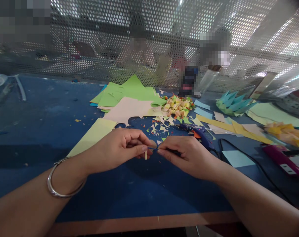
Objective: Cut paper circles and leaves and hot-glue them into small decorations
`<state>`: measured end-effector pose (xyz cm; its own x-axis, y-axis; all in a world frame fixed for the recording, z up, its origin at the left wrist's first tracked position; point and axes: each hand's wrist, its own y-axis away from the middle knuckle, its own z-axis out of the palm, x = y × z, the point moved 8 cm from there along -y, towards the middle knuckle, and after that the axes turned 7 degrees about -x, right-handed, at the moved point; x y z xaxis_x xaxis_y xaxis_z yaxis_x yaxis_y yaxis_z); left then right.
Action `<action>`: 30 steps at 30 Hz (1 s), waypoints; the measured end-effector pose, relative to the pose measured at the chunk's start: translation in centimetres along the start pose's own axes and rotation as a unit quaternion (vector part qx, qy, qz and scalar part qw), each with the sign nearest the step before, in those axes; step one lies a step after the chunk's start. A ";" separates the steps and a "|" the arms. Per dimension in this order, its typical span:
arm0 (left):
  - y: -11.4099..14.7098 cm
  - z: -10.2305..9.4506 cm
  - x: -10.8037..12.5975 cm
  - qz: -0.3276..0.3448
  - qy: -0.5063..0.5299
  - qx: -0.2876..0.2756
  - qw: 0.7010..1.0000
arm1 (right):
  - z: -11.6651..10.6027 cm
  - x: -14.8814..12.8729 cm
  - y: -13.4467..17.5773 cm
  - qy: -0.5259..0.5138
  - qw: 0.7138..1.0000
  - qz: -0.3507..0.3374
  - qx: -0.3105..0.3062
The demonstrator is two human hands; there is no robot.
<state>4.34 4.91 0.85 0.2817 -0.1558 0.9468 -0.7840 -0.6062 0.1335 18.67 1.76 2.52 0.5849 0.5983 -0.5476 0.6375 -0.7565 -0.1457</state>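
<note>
Low over the table's middle, my hands meet nearly fingertip to fingertip. My left hand (129,146), with a silver bangle on its wrist, is closed in a pinch on a narrow pale yellow paper strip (146,155), whose end hangs below the thumb. A thin blue piece (153,149) spans the small gap between the hands; its exact kind is too small to tell. My right hand (186,153) pinches its right end between thumb and forefinger. Just behind the fingers lie small paper scraps (161,126) and a blue glue gun (201,133).
Green paper sheets (134,87) and a cut pink sheet (127,110) lie behind. A heap of small paper petals (179,107) stands by a perforated metal screen (95,49). Right are yellow strips (248,131), a blue paper flower (234,102), a magenta power strip (283,159) and a black cable (260,168).
</note>
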 end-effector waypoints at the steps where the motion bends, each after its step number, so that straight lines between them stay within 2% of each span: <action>1: 0.0 0.0 0.0 -0.003 -0.017 0.002 1.000 | 0.0 0.0 0.0 0.000 1.000 0.002 0.000; 7: 0.3 -0.6 0.7 -0.016 -0.160 0.033 0.986 | -0.1 0.3 0.0 0.005 1.000 0.019 -0.001; 10: 0.3 -0.7 1.0 -0.014 -0.189 0.032 0.981 | 0.0 0.4 0.0 0.011 1.000 0.023 -0.006; 19: 0.1 -0.2 1.4 0.005 -0.158 -0.004 0.987 | 0.3 0.3 0.0 0.001 1.000 0.016 -0.015; 24: 0.0 0.0 0.5 -0.019 -0.053 -0.014 0.998 | 0.2 0.3 0.1 -0.016 0.999 0.022 -0.028; 27: -0.1 -0.1 -0.3 -0.034 -0.018 -0.007 0.999 | 0.3 0.6 0.0 -0.011 0.999 0.031 -0.042; 30: 0.0 -0.4 -0.5 -0.029 -0.024 0.005 0.999 | 0.4 0.8 0.0 -0.013 0.998 0.038 -0.053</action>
<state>4.04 5.30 0.50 0.3537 -0.1569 0.9221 -0.7597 -0.6234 0.1853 18.92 2.13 1.74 0.6220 0.5321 -0.5744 0.6415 -0.7670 -0.0159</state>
